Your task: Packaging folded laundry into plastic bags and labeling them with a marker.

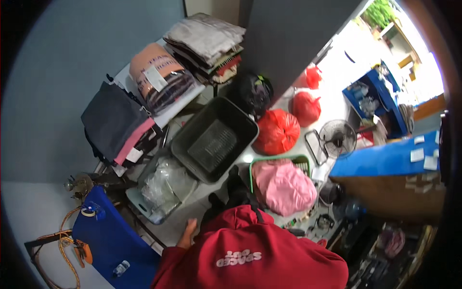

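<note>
My left hand (189, 232) hangs beside my body at the edge of my red sweatshirt (288, 253). It is small and blurred, and I see nothing in it. To its left, a grey-blue plastic tub (139, 206) holds clear plastic bags (164, 184). My right hand is out of view. Before my feet lies a large black plastic basin (213, 144) with nothing inside. Right of my legs, a green plastic basket (305, 160) holds a bundle of pink fabric (283, 186).
Red tied plastic bags (278, 132) and a floor fan (338, 139) stand at right. Folded fabric piles (205, 38) and a wrapped bundle (158, 72) line the wall side. A sewing machine (83, 184) adjoins a blue-covered table (112, 234). A doorway opens at upper right.
</note>
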### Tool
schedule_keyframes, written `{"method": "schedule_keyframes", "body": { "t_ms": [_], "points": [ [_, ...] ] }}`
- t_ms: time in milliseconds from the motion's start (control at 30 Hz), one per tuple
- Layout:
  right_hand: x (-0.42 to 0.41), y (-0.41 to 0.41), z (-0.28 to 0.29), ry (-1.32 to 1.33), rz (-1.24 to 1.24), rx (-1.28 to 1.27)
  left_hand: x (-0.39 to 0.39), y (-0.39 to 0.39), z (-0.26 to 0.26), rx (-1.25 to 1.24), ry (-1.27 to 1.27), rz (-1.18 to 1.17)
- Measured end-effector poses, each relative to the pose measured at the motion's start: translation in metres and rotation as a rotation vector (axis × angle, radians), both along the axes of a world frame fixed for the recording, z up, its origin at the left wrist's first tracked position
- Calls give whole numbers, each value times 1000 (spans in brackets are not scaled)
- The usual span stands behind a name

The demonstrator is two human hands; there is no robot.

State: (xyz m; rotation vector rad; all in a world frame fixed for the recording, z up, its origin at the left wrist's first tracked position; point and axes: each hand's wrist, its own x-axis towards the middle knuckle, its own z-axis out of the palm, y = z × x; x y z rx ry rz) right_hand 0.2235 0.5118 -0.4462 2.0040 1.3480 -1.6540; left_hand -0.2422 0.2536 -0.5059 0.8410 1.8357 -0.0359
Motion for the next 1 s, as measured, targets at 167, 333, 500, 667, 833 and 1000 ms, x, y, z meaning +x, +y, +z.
{"method": "schedule_keyframes", "body": {
  "t_ms": [167,333,500,667,833,1000],
  "points": [
    [-22,-31,30,154,-149,67,-53,110,-19,188,-92,609],
    [-13,-13,72,425,-458,208,-59,214,16,461,-266,646],
    [59,-82,76,222,-780,403,-3,252,31,273,-345,535],
    [106,-214,24,108,-1162,162,78,211,25,74,-361,155],
    [144,-347,-55,99,-703,95,165,180,41,-122,-329,-38],
    [186,-368,-90,220,-1046,52,239,201,63,-172,-274,-153]
  ]
}}
